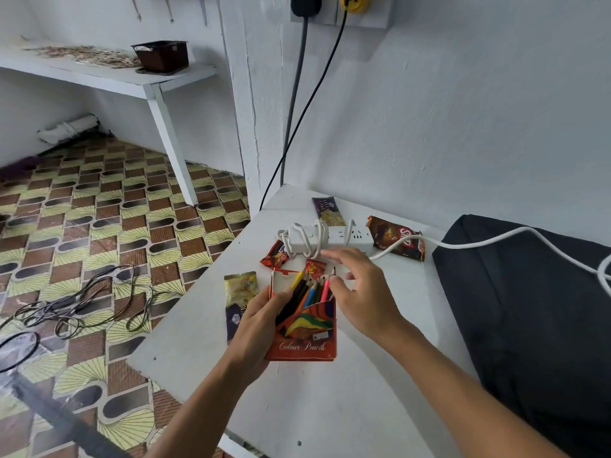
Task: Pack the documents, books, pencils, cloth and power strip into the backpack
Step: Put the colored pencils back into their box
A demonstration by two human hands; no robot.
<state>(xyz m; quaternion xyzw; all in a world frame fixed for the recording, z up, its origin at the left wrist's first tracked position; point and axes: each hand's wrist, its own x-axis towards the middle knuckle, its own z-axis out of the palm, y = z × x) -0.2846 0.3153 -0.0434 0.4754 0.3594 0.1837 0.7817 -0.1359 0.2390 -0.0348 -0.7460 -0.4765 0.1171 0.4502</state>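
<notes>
Gripping one red box (305,328) printed "Colour Pencils" by its left edge, the left hand (261,320) has its fingers curled round the side and holds the box up over the white table (330,408); its top flap stands open and about eight coloured pencils (314,289) fan out of it, tips upward. Over those tips the right hand (358,292) hovers with fingers spread and loosely bent; whether the fingertips touch a pencil cannot be told, and nothing is clamped in it. Just behind the pencils lies one white power strip (330,239) with its own white cord (479,241) looped round it, the free end trailing right across one dark backpack (535,309) that lies on the table's right side. Five snack wrappers are scattered on the table: two purple-and-yellow (238,302), one by the left hand and one behind the strip, and three red-brown, the largest (396,238) at the strip's right end. Two cables run up the wall to two plugs, one black (305,3), one yellow (355,3)
</notes>
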